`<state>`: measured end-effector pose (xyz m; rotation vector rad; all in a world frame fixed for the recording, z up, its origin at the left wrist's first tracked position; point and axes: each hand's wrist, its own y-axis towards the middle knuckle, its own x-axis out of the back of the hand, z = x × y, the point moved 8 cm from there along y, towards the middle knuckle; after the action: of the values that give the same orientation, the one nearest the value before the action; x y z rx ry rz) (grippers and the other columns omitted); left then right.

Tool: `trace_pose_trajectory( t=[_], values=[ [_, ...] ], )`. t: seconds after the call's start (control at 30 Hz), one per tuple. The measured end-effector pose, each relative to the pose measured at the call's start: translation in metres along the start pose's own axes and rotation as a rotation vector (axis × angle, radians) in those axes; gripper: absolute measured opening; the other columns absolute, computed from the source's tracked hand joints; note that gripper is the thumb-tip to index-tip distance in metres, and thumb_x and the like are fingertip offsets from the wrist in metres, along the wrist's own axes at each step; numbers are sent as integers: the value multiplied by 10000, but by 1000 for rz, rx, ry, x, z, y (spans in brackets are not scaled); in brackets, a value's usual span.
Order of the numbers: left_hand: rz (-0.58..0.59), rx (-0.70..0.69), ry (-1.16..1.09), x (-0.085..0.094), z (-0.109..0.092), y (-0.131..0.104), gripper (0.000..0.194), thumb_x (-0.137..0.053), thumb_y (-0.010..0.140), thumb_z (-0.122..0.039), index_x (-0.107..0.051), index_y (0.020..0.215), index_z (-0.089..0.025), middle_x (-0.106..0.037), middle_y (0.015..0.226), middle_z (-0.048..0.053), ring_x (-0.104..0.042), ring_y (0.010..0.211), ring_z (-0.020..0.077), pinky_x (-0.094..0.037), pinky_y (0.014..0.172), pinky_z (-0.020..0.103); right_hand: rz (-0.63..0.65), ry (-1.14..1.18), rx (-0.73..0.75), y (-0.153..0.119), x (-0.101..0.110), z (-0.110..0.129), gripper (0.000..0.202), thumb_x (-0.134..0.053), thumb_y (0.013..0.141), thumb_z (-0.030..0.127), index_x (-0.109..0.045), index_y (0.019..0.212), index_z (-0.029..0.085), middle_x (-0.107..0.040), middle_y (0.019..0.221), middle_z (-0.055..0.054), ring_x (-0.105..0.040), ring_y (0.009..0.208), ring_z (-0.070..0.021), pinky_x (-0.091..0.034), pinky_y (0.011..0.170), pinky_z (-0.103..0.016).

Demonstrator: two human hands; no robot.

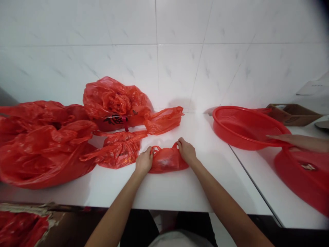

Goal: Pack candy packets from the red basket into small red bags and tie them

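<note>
A small red plastic bag (pixel 168 160) rests on the white table in front of me, with something pale inside that I cannot make out. My left hand (pixel 144 160) is closed on the handle at the bag's left side. With its fingers pinched, my right hand (pixel 186 151) grips the handle on the other side. Just left of my left hand lies a filled red bag (pixel 119 152) with gathered handles. Behind it, another red bag (pixel 164 120) lies flat, its loose end pointing right.
Large red bags (pixel 43 151) fill the table's left side, with a bulky one (pixel 115 99) near the tiled wall. Two red plastic baskets (pixel 246 128) stand right, where another person's hand (pixel 285 139) reaches in. A cardboard box (pixel 295 115) sits behind; an open carton (pixel 23 228) is below left.
</note>
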<state>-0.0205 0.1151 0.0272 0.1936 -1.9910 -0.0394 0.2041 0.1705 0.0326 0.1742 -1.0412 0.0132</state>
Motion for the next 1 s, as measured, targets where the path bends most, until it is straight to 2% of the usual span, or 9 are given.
trace_pose_trajectory(
  t=[0.13,0.27,0.37,0.57,0.67,0.8,0.9,1.0],
  values=[
    [29,38,97,-15,0,9,400,-312,968,-432,-628,1074,-209,-712,848,109,-661,794,256,-418,642,308,42,-96,-23,3,-19,-5,249,-319,999,334,-532,996,205,-676,910,-53,-581,722,-157,-246,586,-265],
    [-2,42,126,-17,-1,10,428,-297,970,-431,-641,1066,-196,-694,1007,137,-639,941,279,-453,749,354,36,-142,-49,1,-28,-6,273,-328,999,370,-543,1020,203,-677,963,-54,-590,746,-159,-226,581,-277],
    [-38,45,99,-10,4,8,397,-319,967,-386,-647,1037,-174,-661,1079,150,-587,1071,288,-439,858,375,10,-139,-93,3,-21,-17,273,-324,997,363,-550,1018,211,-676,946,-46,-592,751,-158,-231,581,-281],
    [-39,76,-116,7,29,-11,207,-427,878,-242,-629,889,-197,-656,1039,115,-556,1095,277,-410,898,369,-89,-85,-286,10,12,-73,292,-305,988,345,-561,1028,209,-652,832,-62,-567,716,-173,-254,576,-276],
    [-37,100,-290,15,37,-23,150,-441,818,-224,-585,779,-209,-654,915,83,-582,985,263,-415,871,368,-109,-29,-326,12,18,-88,264,-336,973,345,-572,985,230,-637,802,-38,-543,697,-165,-261,575,-264],
    [7,130,-584,18,33,-33,180,-399,775,-263,-417,600,-223,-524,636,14,-543,646,183,-441,653,303,-135,54,-335,12,17,-89,253,-357,961,356,-581,959,238,-628,799,-34,-524,694,-164,-254,580,-260],
    [26,156,-785,17,25,-37,223,-350,800,-339,-380,611,-224,-498,632,12,-522,579,154,-430,542,270,-147,136,-326,9,15,-90,257,-383,948,392,-589,936,238,-630,799,-32,-522,703,-167,-261,588,-258],
    [-6,179,-902,23,19,-42,236,-362,819,-382,-494,759,-196,-583,747,54,-569,611,163,-470,546,290,-155,251,-301,5,14,-93,256,-424,920,421,-595,877,236,-637,782,-16,-531,717,-166,-288,601,-251]
  ],
)
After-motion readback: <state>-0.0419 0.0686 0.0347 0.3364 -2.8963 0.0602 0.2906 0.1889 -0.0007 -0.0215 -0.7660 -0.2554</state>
